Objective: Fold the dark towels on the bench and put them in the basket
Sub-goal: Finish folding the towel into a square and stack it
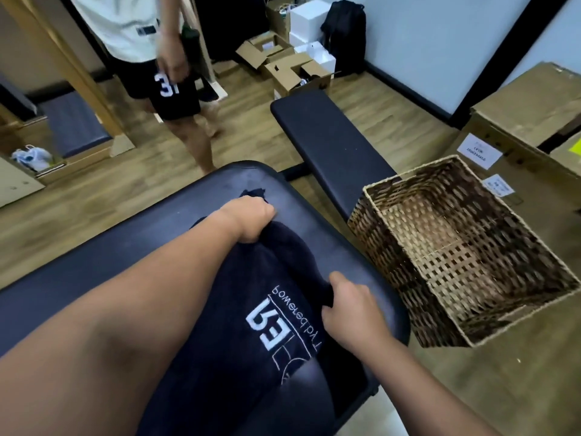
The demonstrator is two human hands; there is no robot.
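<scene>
On the padded bench point(132, 256), both the left hand point(251, 220) and right hand point(352, 306) grip the navy embroidered towel point(239, 313) with curled fingers; the wicker basket point(515, 322) sits beside the bench.

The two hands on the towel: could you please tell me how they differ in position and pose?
The left hand grips the dark towel at its far end, fingers curled under; the right hand holds its near right edge, closer to the basket. Both have a grip on the same towel on the bench.
</scene>
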